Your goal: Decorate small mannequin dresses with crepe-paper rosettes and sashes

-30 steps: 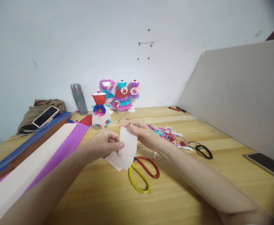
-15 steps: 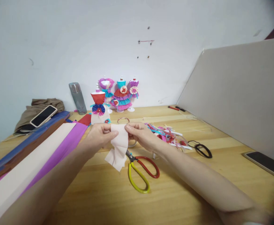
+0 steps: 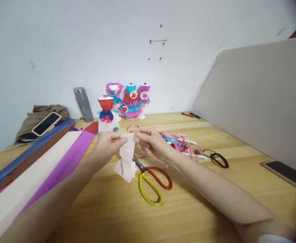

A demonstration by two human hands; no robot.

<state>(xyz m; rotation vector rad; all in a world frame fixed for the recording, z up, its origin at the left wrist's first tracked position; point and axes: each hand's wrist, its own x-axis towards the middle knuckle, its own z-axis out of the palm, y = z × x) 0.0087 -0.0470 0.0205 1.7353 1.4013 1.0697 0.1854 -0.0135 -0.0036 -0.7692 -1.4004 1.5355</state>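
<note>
Between my hands hangs a creased strip of pale pink crepe paper point(image 3: 128, 152), its lower end spread out in folds. My left hand point(image 3: 107, 145) pinches its upper left edge between thumb and fingers. At the upper right corner, my right hand point(image 3: 150, 141) grips the strip between thumb and forefinger, the other fingers curled. Just below lies a pair of scissors point(image 3: 143, 168) with one red and one yellow handle; the paper partly hides its blades. Behind my left hand stands a small dress form point(image 3: 106, 116) in a red top with a blue rosette.
More dressed forms point(image 3: 131, 101) stand by the wall beside a grey bottle point(image 3: 83, 104). Long crepe paper sheets point(image 3: 49, 162) and a phone point(image 3: 46, 124) on brown cloth lie left. Paper scraps point(image 3: 180, 143), a black band point(image 3: 220, 160) and another phone point(image 3: 287, 173) lie right.
The top of the paper strip looks narrower between my hands, and my right hand has turned slightly, its forefinger now stretched along the top edge. The scissors and dress forms stay in place.
</note>
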